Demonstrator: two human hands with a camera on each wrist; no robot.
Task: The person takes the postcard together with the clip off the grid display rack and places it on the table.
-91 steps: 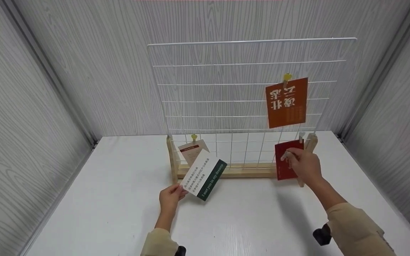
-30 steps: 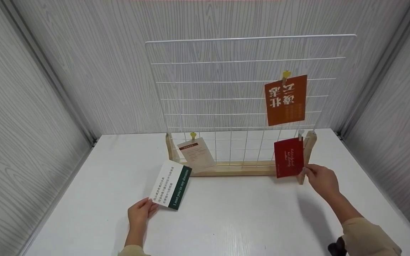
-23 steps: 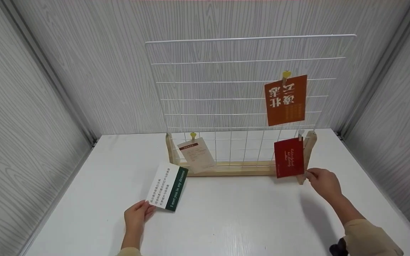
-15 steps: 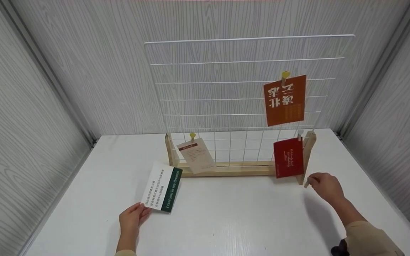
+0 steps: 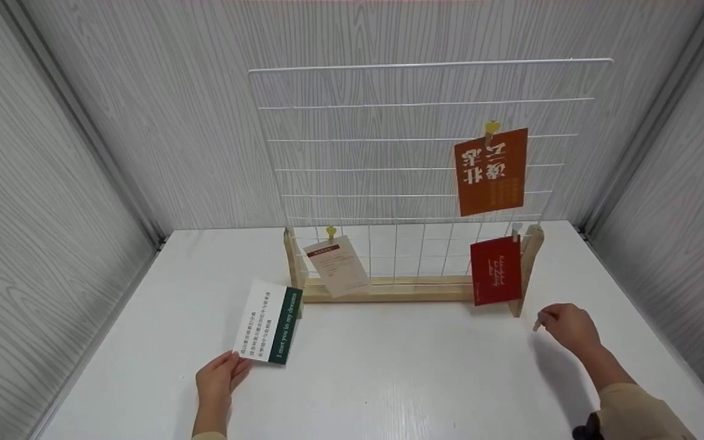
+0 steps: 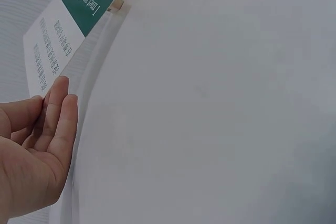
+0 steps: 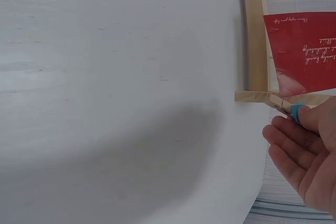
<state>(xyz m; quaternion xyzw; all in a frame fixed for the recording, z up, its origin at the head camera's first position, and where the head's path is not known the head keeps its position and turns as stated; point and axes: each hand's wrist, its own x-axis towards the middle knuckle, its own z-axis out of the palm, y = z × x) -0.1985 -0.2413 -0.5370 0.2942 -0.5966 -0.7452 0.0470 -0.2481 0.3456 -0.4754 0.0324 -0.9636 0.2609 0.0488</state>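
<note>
My left hand (image 5: 215, 380) pinches a white card with a dark green band (image 5: 268, 324) by its lower left corner. In the left wrist view, thumb and fingers grip that card (image 6: 58, 35) at its edge. Over the table at the right, my right hand (image 5: 571, 329) pinches a small wooden clothespin (image 5: 536, 325), and the right wrist view shows a blue piece on the clothespin (image 7: 281, 103) under the thumb. Just left of this hand, a red card (image 5: 496, 271) hangs from a whitish clip (image 5: 516, 230) on the wire grid rack (image 5: 396, 195).
An orange card (image 5: 491, 177) hangs higher up from a yellow heart clip (image 5: 492, 127). At the lower left of the grid, a beige card (image 5: 338, 269) hangs tilted from another yellow clip (image 5: 330, 231). The rack's wooden base (image 5: 413, 294) stands on the white table (image 5: 388, 366).
My right hand, with the clothespin, has moved from in front of the red card to its right and lower. My left hand has carried the white and green card left and down.
</note>
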